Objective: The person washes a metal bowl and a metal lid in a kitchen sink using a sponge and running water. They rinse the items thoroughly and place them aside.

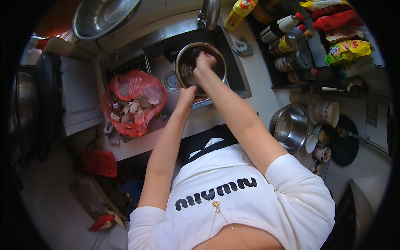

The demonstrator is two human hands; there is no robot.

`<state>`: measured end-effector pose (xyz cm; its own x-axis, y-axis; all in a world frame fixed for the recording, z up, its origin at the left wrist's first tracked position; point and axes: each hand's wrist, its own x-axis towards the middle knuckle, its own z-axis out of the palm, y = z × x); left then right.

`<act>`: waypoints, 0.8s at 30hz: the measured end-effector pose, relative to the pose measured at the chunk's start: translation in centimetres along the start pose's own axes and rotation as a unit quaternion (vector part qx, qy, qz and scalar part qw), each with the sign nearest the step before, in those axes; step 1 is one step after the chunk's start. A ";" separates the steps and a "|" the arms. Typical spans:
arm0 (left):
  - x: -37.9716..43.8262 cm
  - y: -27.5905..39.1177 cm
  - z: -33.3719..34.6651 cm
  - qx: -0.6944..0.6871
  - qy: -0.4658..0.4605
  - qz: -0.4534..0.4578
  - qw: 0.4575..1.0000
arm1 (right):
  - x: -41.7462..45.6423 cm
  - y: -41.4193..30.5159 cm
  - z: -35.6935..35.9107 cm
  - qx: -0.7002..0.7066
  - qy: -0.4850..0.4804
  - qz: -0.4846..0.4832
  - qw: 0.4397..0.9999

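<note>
In the sink (236, 67) a round metal pot (188, 75) is held tilted, its mouth towards me. My left hand (187, 96) grips the near left side of the pot, thumb at the rim and fingers underneath. My right hand (206, 61) reaches inside, its fingers curled near the far inner wall. Something dark shows beside those fingers, but shadow hides whether they hold it. Left of the pot lies the drain (171, 81). Above the sink's far edge stands a metal faucet (213, 15).
A red plastic bag (140, 120) with eggshells rests at the sink's left side. A yellow pump bottle (235, 17) and a grey-white cloth (242, 47) lie right of the faucet. Several condiment bottles (282, 43) fill a rack. A steel basin (295, 125) stands on the right counter.
</note>
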<state>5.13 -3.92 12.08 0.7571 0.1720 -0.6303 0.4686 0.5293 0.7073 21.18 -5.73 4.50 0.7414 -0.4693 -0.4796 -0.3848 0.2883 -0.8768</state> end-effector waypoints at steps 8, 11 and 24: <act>-0.2 0.8 0.1 -0.004 0.054 -0.001 0.999 | -3.7 0.3 0.5 -0.158 -0.075 -0.200 0.964; 0.4 0.9 -1.5 -0.006 0.044 -0.031 0.999 | -1.8 0.2 0.8 -0.171 -0.094 -0.250 0.948; 2.0 -0.3 -1.3 -0.003 0.053 0.001 0.999 | -1.5 0.3 1.9 -0.189 -0.095 -0.205 0.956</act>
<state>5.94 -2.62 10.19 0.7054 0.2598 -0.6594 0.4639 0.5341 0.7067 20.99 -3.38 5.02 0.9450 -0.3084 -0.1093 -0.1843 -0.2258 -0.9566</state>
